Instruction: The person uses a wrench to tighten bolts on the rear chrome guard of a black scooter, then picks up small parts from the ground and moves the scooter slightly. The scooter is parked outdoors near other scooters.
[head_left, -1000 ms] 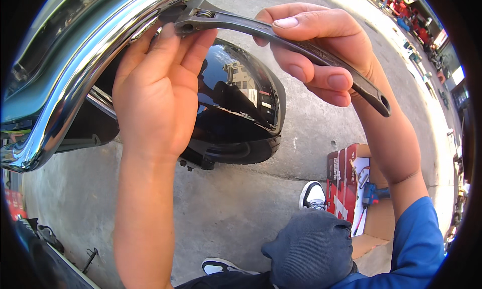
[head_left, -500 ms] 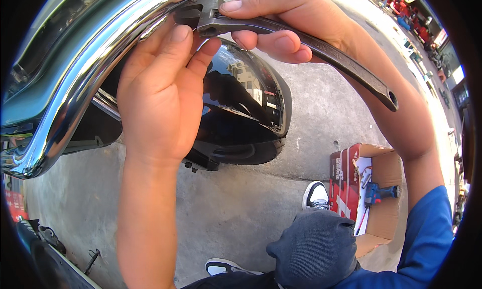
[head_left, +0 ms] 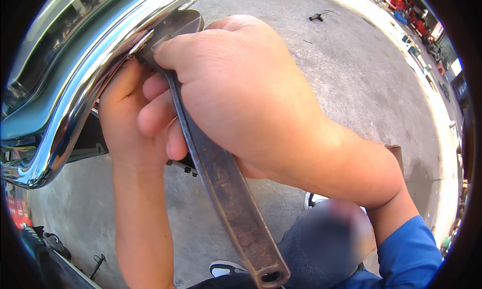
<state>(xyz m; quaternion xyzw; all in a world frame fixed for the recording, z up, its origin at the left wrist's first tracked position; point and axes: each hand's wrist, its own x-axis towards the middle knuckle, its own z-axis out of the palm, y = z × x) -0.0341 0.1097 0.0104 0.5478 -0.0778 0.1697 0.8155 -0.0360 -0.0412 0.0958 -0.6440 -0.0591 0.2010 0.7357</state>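
Observation:
My right hand (head_left: 241, 83) is closed around a dark, worn adjustable wrench (head_left: 221, 183). The wrench's head lies against the underside of a curved chrome bar (head_left: 85, 78), and its long handle slants down toward my knee. Whether its jaws grip anything is hidden. My left hand (head_left: 130, 118) reaches up beneath the bar, right beside the wrench head. Its fingertips disappear behind the bar, the wrench and my right fingers, so what they touch cannot be made out.
A black part with bolts (head_left: 188, 168) shows below my hands. Past my right forearm a cardboard box edge (head_left: 395, 153) peeks out. A small dark tool (head_left: 316, 17) lies on the concrete floor (head_left: 351, 78). Dark machinery (head_left: 45, 249) stands at lower left.
My right hand has swung the wrench so its handle points down toward me instead of to the right, and its head has moved left against the bar. My left hand has shifted slightly left.

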